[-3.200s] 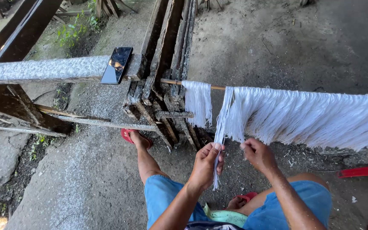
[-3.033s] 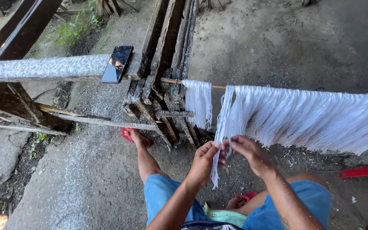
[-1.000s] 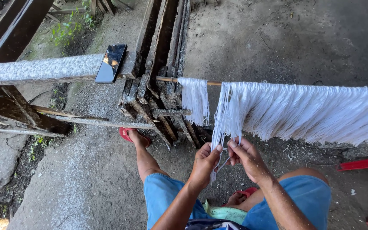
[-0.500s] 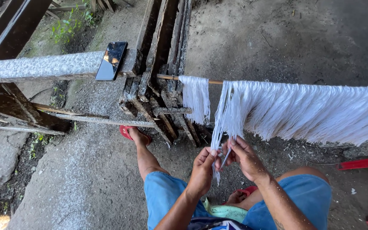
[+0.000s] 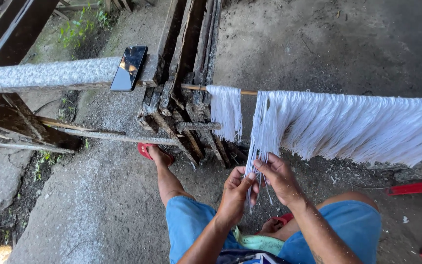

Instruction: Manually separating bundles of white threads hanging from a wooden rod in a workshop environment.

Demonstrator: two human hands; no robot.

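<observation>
Rough concrete floor (image 5: 74, 210) in shade — weathered timber beams (image 5: 186, 54) stacked beyond, weeds (image 5: 81, 29) catching daylight far left.

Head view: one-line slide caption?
Both hands, left hand and right hand, pinch white threads hanging from a pole.

Soft shaded daylight, sharp focus

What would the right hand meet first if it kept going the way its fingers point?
The right hand points left, across the body. Almost at once it would meet the thin bunch of white threads pinched there, then the left hand just beyond. Depth is hard to judge, but the two hands look nearly touching.
</observation>
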